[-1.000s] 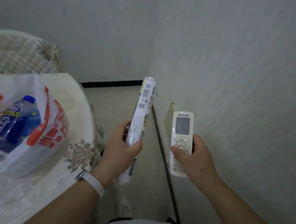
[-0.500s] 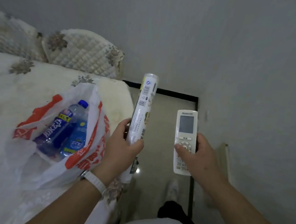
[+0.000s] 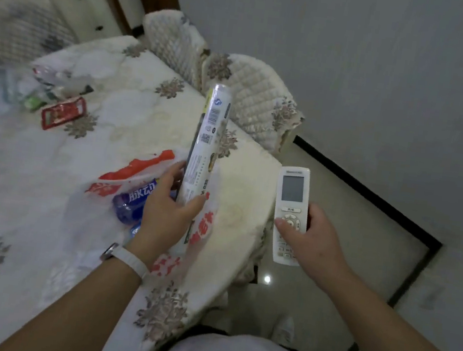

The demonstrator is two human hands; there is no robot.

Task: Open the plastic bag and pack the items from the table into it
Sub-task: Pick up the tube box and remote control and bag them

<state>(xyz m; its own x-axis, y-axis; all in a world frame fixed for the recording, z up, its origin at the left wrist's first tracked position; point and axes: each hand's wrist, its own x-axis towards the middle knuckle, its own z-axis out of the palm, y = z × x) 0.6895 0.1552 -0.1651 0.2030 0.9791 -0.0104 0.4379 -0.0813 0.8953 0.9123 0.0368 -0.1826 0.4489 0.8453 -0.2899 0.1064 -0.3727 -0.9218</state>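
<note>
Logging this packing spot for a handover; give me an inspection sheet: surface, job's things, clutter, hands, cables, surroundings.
Surface: table under a white embroidered cloth.
Job's things: plastic bag lying on it, blue bottle inside; red packet loose on the cloth; wrapped roll and remote in hand.
Clutter: blurred clear plastic at the far side.
Hands: left hand grips the wrapped roll over the bag; right hand holds the remote off the table edge.
Cables: nothing seen.
Surroundings: quilted chair backs, grey wall, tiled floor.

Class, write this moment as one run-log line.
left hand: grips white plastic-wrapped roll | right hand: holds white remote control | white-and-red plastic bag: on table, blue bottle inside
</note>
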